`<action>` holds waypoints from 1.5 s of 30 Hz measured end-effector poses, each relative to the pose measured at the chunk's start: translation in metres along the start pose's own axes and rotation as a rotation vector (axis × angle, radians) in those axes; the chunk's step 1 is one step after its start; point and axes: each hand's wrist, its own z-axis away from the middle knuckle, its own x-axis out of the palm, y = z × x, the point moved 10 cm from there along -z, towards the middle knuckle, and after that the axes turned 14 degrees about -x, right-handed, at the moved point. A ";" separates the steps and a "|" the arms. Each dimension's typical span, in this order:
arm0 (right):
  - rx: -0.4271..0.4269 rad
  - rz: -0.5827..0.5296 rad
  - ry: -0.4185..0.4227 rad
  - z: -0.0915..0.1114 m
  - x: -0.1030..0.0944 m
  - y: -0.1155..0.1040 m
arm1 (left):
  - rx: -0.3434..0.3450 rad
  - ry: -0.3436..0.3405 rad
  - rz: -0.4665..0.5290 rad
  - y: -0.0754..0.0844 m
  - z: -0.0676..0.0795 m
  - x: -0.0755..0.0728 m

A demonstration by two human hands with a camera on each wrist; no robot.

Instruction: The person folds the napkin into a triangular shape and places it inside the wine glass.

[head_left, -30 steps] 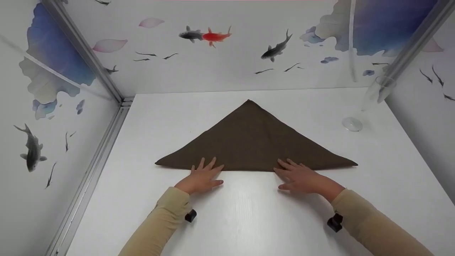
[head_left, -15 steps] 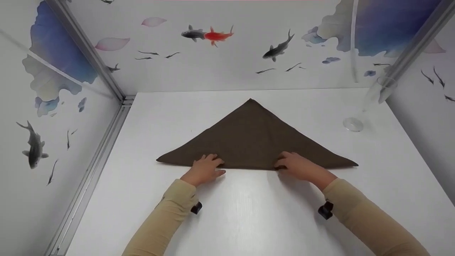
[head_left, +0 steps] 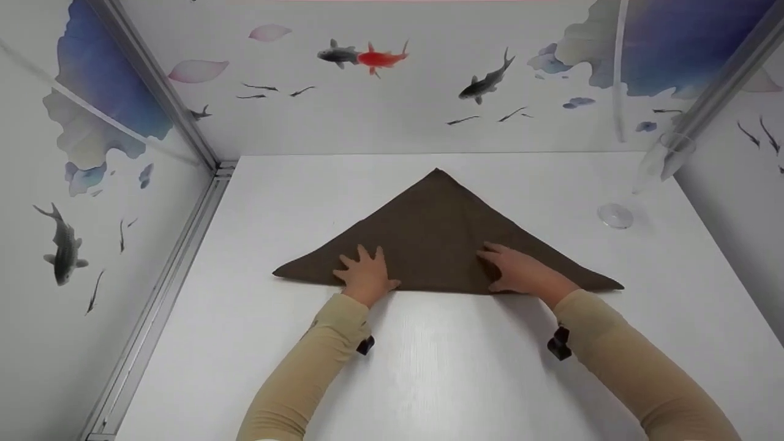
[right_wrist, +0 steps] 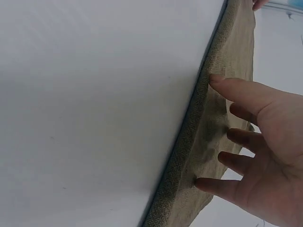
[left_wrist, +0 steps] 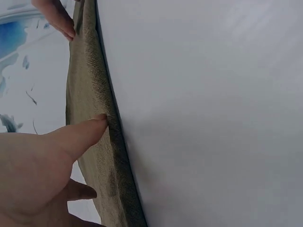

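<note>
Cloth (head_left: 429, 236), one, brown, triangular: mid-tabletop (head_left: 422, 367), point towards far edge. Left hand (head_left: 366, 274): fingers spread on cloth, grasping nothing. Right hand (head_left: 522, 271): fingertips on cloth, likewise unclenched. Glass (head_left: 663, 162): near far right corner. Risk: uneven pushing could ruck the cloth.

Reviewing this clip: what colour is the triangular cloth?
The cloth is plain dark brown, best seen in the head view.

Wht tbl (head_left: 429, 367) w/ brn triangular cloth (head_left: 432, 233) & clr glass (head_left: 656, 166) on.
</note>
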 end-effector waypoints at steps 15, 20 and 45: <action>0.024 0.146 -0.079 -0.014 -0.020 0.005 | -0.071 -0.103 0.071 0.005 -0.012 -0.005; -0.001 0.159 -0.060 -0.016 -0.023 0.000 | -0.092 -0.106 0.042 0.001 -0.016 -0.005; -0.001 0.140 -0.022 -0.008 -0.008 0.000 | -0.036 -0.035 0.030 0.003 -0.009 0.003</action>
